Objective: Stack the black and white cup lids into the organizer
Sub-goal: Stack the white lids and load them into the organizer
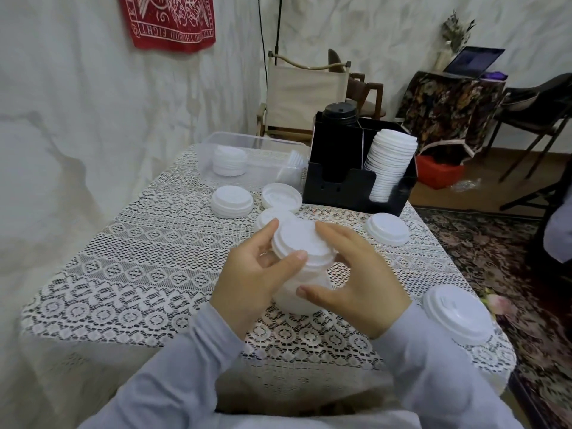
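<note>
Organizer [340, 187] on table [139, 258] far side; bin [235, 139] left of it; lid stacks [232, 201] before both.

Around you: crumpled white sheeting [93, 103] for walls, red banner [168, 21] hung top left. Canvas folding chair [305, 88] behind your lace-covered table [139, 258]. Far right: laptop [473, 61] and dried sprigs [456, 30] on a floral-draped stand [448, 103], dark chair [538, 103], patterned rug [483, 252], red box [438, 171] on the floor.

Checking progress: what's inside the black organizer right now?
In the organizer, a leaning stack of white lids fills the right compartment; black lids stand in the left one, their lower part hidden by its dark walls.
</note>
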### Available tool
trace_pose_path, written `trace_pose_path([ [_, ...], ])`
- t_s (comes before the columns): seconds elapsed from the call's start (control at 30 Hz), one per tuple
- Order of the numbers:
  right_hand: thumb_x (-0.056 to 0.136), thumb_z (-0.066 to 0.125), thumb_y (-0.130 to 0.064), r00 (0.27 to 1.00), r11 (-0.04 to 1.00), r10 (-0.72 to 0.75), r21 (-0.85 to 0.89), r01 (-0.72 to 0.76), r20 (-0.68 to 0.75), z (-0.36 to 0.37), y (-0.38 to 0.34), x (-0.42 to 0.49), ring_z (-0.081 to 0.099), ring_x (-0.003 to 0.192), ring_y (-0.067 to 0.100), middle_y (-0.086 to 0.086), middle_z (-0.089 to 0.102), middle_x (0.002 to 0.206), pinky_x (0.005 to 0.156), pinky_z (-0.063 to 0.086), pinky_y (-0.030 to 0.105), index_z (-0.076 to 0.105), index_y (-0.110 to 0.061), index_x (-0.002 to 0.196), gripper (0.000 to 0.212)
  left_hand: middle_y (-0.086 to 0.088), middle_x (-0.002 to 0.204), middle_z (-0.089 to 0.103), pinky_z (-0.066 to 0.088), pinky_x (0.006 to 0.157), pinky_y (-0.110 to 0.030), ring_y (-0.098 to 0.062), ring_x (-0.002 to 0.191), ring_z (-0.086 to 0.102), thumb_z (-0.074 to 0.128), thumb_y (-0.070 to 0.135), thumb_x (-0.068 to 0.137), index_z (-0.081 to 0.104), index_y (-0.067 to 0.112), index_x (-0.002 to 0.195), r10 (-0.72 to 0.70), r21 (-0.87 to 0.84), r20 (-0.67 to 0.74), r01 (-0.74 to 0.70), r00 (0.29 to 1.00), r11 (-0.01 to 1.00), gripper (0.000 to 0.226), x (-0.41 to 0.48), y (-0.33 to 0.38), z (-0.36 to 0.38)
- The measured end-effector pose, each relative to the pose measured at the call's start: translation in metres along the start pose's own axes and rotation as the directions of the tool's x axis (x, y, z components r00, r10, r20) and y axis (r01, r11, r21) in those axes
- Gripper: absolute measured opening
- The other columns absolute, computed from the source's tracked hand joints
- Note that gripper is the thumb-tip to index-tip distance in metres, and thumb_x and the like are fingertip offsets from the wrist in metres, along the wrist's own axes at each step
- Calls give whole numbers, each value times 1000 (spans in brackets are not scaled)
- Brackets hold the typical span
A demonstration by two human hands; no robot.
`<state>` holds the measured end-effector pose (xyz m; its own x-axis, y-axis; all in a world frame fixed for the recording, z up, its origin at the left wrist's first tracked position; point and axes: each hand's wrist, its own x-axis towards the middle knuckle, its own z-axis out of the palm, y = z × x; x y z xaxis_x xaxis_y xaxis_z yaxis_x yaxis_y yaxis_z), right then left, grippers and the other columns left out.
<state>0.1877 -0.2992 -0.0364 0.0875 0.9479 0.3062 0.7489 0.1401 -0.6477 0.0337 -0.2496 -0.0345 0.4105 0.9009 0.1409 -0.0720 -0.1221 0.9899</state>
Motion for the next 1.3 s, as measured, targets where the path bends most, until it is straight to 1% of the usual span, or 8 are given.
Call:
trace_pose_path([
  [0.17, 72, 78, -13, 992, 975, -74, 202, 94, -105, 2, 11, -13, 52, 116, 3, -15, 49, 131, 97, 44, 15, 41, -41, 125, 70, 14, 126, 50, 41, 92, -6, 5, 114, 49, 79, 33, 49, 27, 15, 146, 2, 197, 139, -29, 990, 980, 112, 8, -5, -12],
  [0.33, 69, 81, -16, 984, 932, -35, 350, 95, -174, 7, 23, -18, 60, 90, 8, -7, 58, 119, 86, 51, 19, 56, -38, 116, 58, 13, 133, 51, 40, 106, -32, -6, 123, 49, 77, 75, 31, 42, 35, 131, -6, 352, 230, -77, 973, 933, 113, 18, -17, -23],
  [0.5, 62, 86, -27, 990, 964, 20, 267, 17, -136, 10, 35, -20, 57, 92, 7, -11, 57, 111, 86, 51, 25, 54, -46, 111, 62, 22, 130, 50, 37, 108, -28, 2, 123, 46, 77, 73, 36, 40, 48, 123, -52, 460, 343, -119, 938, 880, 97, 31, -23, -28],
  [0.6, 65, 84, -24, 995, 988, 38, 153, -24, -94, 12, 38, -19, 53, 97, -2, -16, 55, 110, 89, 47, 20, 49, -47, 112, 63, 33, 119, 44, 34, 99, -8, 17, 113, 40, 82, 51, 49, 36, 48, 119, -92, 526, 392, -141, 915, 838, 83, 35, -28, -29],
  [0.83, 67, 83, -29, 996, 996, 85, 31, -84, -27, 14, 38, -17, 51, 97, -1, -15, 51, 107, 88, 38, 7, 59, -29, 122, 60, 30, 119, 38, 23, 86, 6, 8, 112, 39, 77, 44, 65, 35, 34, 132, -103, 610, 435, -209, 895, 764, 79, 38, -35, -30],
  [0.97, 70, 81, -28, 995, 995, 94, 18, -94, -25, 14, 34, -18, 52, 96, 5, -14, 51, 106, 89, 44, 21, 63, -25, 120, 53, 17, 133, 34, 20, 106, -18, -1, 126, 30, 73, 54, 66, 34, 25, 142, -80, 635, 451, -256, 889, 728, 90, 37, -36, -33],
  [1.17, 73, 79, -27, 998, 997, 42, -59, -45, -43, 16, 31, -19, 49, 119, 8, -10, 56, 127, 107, 33, 25, 66, -21, 117, 46, 24, 137, 23, 9, 105, -8, 5, 129, 21, 68, 51, 71, 28, 24, 144, 3, 717, 430, -343, 903, 607, 88, 30, -36, -35],
  [1.3, 76, 76, -27, 999, 993, 46, -105, -48, -23, 15, 27, -20, 50, 123, 10, -6, 56, 132, 109, 31, 23, 65, -19, 120, 46, 9, 138, 39, 24, 111, -37, -10, 128, 37, 62, 42, 79, 48, 14, 134, 282, 747, 416, -502, 864, 436, 63, 10, -44, -41],
])
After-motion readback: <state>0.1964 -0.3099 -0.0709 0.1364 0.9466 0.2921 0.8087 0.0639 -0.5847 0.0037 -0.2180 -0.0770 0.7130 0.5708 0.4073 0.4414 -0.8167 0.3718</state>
